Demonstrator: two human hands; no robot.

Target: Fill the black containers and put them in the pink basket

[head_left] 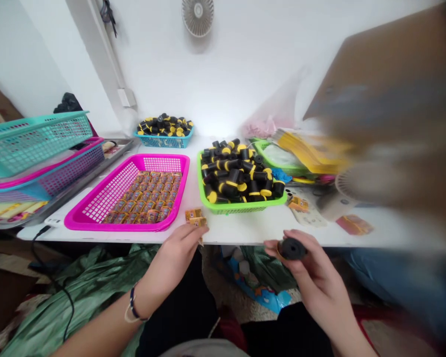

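Note:
My left hand (178,250) reaches to the table's front edge, its fingers closed around a small orange packet (195,218) that lies beside another one there. My right hand (308,267) is held below the table edge and grips a small black cylinder (292,248) end-on between thumb and fingers. Just ahead stands a green basket (241,207) heaped with black-and-yellow cylinders (238,173). Left of it a pink basket (92,208) holds rows of orange packets (148,196).
A blue basket (165,142) of more cylinders stands at the back. Stacked teal and pink baskets (40,148) sit on a tray at left. Yellow sheets (312,151), a small fan (353,183) and a blurred brown shape (394,89) crowd the right. Green bags (78,287) lie underneath.

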